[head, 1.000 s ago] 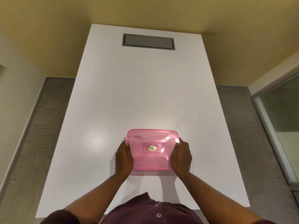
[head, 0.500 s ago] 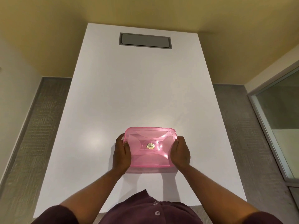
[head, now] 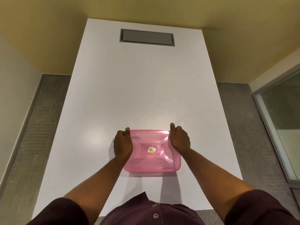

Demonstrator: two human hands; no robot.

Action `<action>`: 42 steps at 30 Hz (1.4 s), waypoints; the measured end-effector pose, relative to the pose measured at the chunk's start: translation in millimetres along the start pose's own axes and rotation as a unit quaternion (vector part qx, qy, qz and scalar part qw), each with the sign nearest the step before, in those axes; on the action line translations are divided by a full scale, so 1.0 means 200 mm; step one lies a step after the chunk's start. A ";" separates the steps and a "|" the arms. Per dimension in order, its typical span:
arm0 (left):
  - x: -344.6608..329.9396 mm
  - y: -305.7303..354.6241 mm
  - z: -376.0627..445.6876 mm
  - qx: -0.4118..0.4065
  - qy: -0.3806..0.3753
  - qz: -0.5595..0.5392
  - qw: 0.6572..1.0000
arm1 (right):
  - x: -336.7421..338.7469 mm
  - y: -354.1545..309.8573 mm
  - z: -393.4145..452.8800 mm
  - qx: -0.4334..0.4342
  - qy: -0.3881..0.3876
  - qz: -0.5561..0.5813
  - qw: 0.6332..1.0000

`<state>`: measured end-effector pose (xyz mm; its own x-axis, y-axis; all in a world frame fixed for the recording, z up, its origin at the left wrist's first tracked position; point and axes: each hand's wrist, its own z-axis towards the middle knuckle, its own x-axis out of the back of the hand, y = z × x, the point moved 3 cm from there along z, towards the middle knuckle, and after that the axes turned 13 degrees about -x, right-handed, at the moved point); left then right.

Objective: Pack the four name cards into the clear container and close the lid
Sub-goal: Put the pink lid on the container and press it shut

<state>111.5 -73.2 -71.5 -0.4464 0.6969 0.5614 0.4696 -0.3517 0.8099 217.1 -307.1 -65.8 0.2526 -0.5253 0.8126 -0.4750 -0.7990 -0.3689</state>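
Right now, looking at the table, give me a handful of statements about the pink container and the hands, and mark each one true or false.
1. The pink lid sits on the container. True.
2. Only one hand touches the container. False: the left hand and the right hand are both at its far corners.
3. A gold sticker marks the middle of the lid. True.
4. Name cards lie loose on the white table. False: no cards show on the table.
5. The container rests on the table near the person. True.
6. The grey panel is set into the near end of the table. False: it is at the far end.
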 end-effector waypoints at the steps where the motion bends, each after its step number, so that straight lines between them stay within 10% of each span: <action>1: 0.00 -0.01 -0.01 -0.008 0.009 0.010 1.000 | -0.01 0.01 0.00 0.006 0.014 0.000 1.000; 19: 0.02 0.01 -0.02 0.005 0.052 0.008 0.999 | -0.02 0.00 0.04 -0.019 0.004 -0.004 1.000; 32: 0.09 -0.05 -0.27 0.050 -0.057 -0.001 0.997 | -0.04 0.25 -0.34 -0.055 0.039 0.034 0.997; 42: 0.05 -0.03 -0.32 -0.015 0.028 0.093 0.995 | -0.06 0.26 -0.42 -0.007 0.140 0.033 0.990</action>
<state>55.2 -102.8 -60.1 -0.3964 0.5826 0.7095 0.5255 -0.4897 0.6957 118.7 -318.4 -57.1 -0.0216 -0.4738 0.8804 -0.4944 -0.7603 -0.4213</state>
